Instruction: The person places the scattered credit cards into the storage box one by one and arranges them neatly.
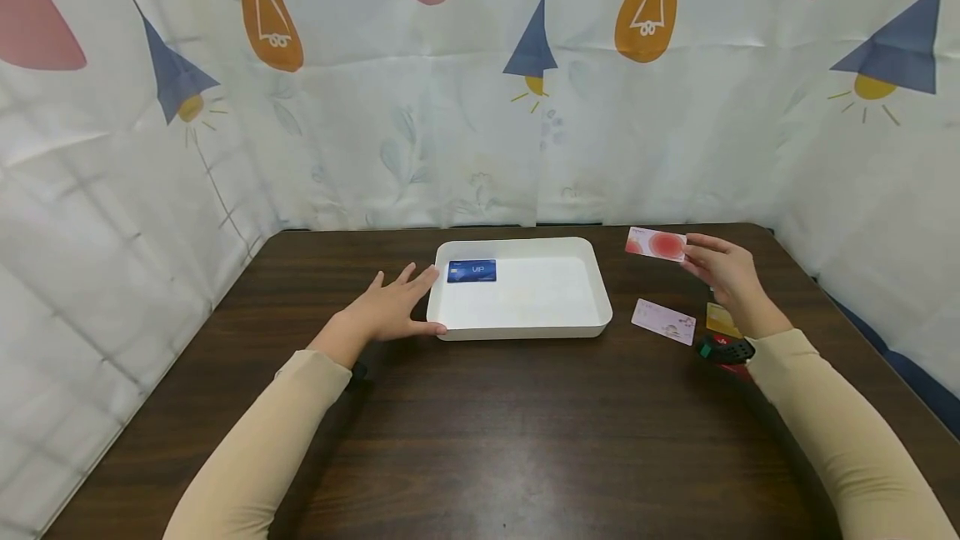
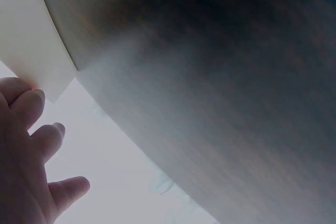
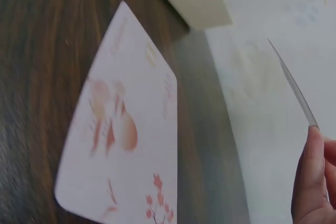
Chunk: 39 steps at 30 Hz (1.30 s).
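My right hand pinches a white card with red circles by its right end, above the table right of the tray. In the right wrist view that card shows almost edge-on between thumb and fingers. My left hand is spread at the left end of the white tray, fingertips right at its rim. Inside the tray, at the upper left, lies a blue card marked VIP. A pale pink card with a floral print lies on the table below the held card.
Under my right wrist lie a gold card and a red card, both partly hidden by the hand and a dark wristband. The dark wooden table ends at a printed curtain behind the tray.
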{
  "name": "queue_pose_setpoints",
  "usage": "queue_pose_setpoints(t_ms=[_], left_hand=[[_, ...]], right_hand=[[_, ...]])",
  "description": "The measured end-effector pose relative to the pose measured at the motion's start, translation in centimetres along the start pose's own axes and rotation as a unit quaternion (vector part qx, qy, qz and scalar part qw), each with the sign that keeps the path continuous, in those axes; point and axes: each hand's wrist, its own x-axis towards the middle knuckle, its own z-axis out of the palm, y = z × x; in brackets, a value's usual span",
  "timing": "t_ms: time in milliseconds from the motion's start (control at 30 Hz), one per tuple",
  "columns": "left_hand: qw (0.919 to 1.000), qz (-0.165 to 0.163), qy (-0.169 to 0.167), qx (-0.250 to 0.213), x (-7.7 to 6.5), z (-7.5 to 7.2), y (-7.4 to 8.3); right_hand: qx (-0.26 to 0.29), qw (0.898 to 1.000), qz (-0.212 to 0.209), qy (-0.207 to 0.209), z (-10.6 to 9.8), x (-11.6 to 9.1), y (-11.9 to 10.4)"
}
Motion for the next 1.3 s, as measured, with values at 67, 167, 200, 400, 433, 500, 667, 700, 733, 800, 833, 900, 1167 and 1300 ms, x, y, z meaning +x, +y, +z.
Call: queue_pose_setpoints(t_ms=[67, 167, 200, 400, 433, 500, 667, 700, 733, 800, 833, 900, 1167, 1300], left_hand=[[1.0, 0.0, 0.001, 0.001, 0.0, 0.0, 0.0], [1.0, 0.0, 0.002, 0.004, 0.0, 0.2, -0.2], [1.0, 0.0, 0.002, 0.003, 0.1, 0.2, -0.2], [1.0, -0.002, 0.001, -0.001, 0.0, 0.3, -0.4], [1.0, -0.001, 0.001, -0.001, 0.0, 0.3, -0.4], [1.0, 0.0, 0.003, -0.002, -0.1, 0.3, -0.4], [1.0, 0.001, 0.005, -0.002, 0.0, 0.4, -0.4], [1.0, 0.001, 0.006, -0.001, 0.0, 0.4, -0.4], [1.0, 0.001, 0.006, -0.001, 0.0, 0.4, -0.3], [1.0, 0.001, 0.007, -0.002, 0.0, 0.4, -0.3], [1.0, 0.002, 0.008, -0.002, 0.0, 0.4, -0.3], [1.0, 0.003, 0.009, -0.001, 0.0, 0.4, -0.3], [1.0, 0.0, 0.008, 0.0, 0.1, 0.4, -0.3], [1.0, 0.0, 0.007, 0.002, 0.1, 0.3, -0.3]], right_hand=[[-0.002, 1.0, -0.001, -0.011, 0.3, -0.1, 0.0], [-0.003, 1.0, -0.001, -0.024, 0.9, -0.3, 0.1], [-0.001, 1.0, -0.002, -0.028, 1.1, -0.3, 0.1], [0.004, 0.999, -0.003, -0.048, 2.5, -0.6, 0.2], [0.001, 0.999, -0.001, -0.051, 2.8, -0.6, 0.2], [-0.009, 0.998, 0.001, -0.055, 3.3, -0.8, 0.2], [-0.001, 0.997, -0.012, -0.072, 4.8, -1.3, 0.6], [0.005, 0.997, -0.016, -0.077, 5.1, -1.4, 0.7], [0.009, 0.996, -0.019, -0.082, 5.4, -1.5, 0.8], [0.01, 0.996, -0.021, -0.087, 6.0, -1.7, 0.9], [0.0, 0.996, -0.019, -0.088, 6.3, -1.8, 1.0], [-0.022, 0.995, -0.016, -0.091, 6.9, -1.9, 1.2], [-0.078, 0.992, -0.005, -0.097, 9.8, -2.5, 2.5], [-0.088, 0.99, -0.002, -0.112, 11.2, -2.7, 3.2]])
